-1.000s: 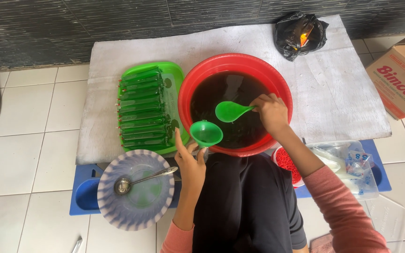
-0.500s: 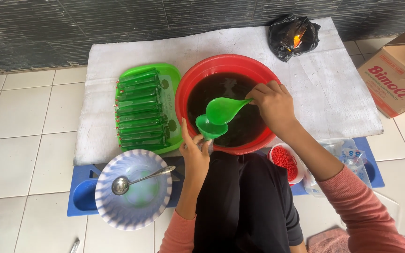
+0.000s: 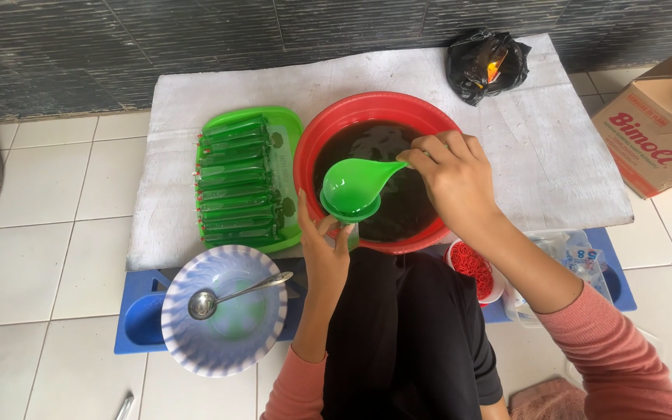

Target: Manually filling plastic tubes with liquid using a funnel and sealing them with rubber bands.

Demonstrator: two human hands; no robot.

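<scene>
1. The green ladle (image 3: 351, 185) sits tipped right over the green funnel (image 3: 349, 208), their rims touching, at the near rim of the red basin (image 3: 305, 155).
2. The right hand (image 3: 453, 175) pinches the ladle's handle with fingers curled shut around it, reaching across the basin from the right.
3. The left hand (image 3: 327, 245) closes around something just under the funnel at the basin's near edge; what it grips is mostly hidden, so I cannot tell its exact kind.
4. The basin holds plenty of dark liquid (image 3: 406, 202), so much filling seems left to do.
5. Done so far, by my reading: a stack of filled green packets (image 3: 235, 183) lies in rows on the green tray (image 3: 285, 124), on the left half of the white board (image 3: 554, 155).
6. Half a second ago the ladle was angled above the funnel with its bowl tilted; now it lies down onto the funnel. A second ago ladle and funnel were apart, the ladle out over the liquid.
7. Outward: a blue-and-white bowl with a metal spoon (image 3: 231, 295) rests at the near left on a blue stool (image 3: 138, 319); a small tub of red bands (image 3: 472, 268) sits near right; a black bag (image 3: 485, 64) lies at the board's far right corner; a cardboard box (image 3: 655, 128) stands off the board to the right.
</scene>
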